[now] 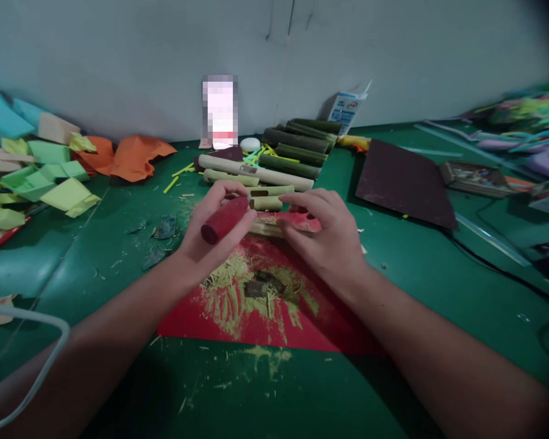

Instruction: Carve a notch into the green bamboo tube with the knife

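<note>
My left hand (215, 222) is closed around the red handle of a tool (224, 221); its working end is mostly hidden by my fingers. My right hand (332, 235) is curled, thumb and index finger at the right end of a pale split bamboo piece (266, 228). Just behind it, between my fingertips, lies a short bamboo section (268, 203). Underneath is a red sheet (187, 320), scattered with yellowish bamboo shavings (229, 299) and a few dark scraps (258, 288).
Behind my hands lie several bamboo tubes (293, 174), some with cut slots. A dark brown sheet (402, 183) rests at right, near a small box (476, 178). Folded coloured paper (46, 171) is piled at left. A white cable (59, 323) crosses my left forearm.
</note>
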The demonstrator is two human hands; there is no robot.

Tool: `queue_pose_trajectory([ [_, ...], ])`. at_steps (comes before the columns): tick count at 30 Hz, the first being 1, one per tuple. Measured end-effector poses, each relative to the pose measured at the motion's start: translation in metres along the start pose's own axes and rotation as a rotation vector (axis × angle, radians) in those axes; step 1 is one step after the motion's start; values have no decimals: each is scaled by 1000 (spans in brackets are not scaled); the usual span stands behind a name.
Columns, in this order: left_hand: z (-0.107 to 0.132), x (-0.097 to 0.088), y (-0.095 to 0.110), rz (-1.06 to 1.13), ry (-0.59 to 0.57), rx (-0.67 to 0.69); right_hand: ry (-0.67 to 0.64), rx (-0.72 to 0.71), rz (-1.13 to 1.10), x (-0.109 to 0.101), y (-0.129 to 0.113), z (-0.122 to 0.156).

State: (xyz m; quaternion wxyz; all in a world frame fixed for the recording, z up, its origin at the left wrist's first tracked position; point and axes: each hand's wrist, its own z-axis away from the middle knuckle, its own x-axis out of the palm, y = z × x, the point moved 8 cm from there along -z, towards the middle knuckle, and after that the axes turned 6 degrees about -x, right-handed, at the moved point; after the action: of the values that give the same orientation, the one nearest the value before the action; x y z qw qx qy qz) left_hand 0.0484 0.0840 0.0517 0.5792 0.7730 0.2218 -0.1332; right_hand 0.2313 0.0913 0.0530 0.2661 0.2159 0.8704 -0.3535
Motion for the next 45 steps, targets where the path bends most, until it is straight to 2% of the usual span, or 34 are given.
queue_pose_trajectory([
  [4,1,7,5,-237,-78,10,-141,-156,-147,10,-26,4],
  [6,5,12,8,-374,-136,50,-194,-215,-142,15,-38,10],
  [9,11,19,11,-559,-200,110,-172,-253,-104,16,-47,14],
  [13,16,24,17,-691,-194,177,-84,-294,-33,10,-51,15],
  [15,14,22,19,-658,-152,199,22,-244,-23,0,-46,14],
  [18,6,13,17,-563,-57,211,244,-33,-120,-18,-20,12],
  [20,1,12,11,-585,-56,245,417,86,-250,-28,3,13],
  [21,0,15,8,-615,-81,273,459,143,-324,-29,14,13],
  [25,-1,30,-4,-688,-213,350,513,337,-494,-22,50,12],
  [29,0,34,-4,-683,-258,361,549,410,-548,-19,57,13],
  [32,-2,32,-4,-651,-281,288,520,416,-570,-17,50,12],
  [38,-4,28,-14,-492,-422,61,384,473,-673,-4,44,12],
  [42,-4,31,-18,-566,-520,87,268,494,-777,8,43,10],
  [45,-3,33,-16,-483,-562,140,154,467,-801,13,39,8],
])
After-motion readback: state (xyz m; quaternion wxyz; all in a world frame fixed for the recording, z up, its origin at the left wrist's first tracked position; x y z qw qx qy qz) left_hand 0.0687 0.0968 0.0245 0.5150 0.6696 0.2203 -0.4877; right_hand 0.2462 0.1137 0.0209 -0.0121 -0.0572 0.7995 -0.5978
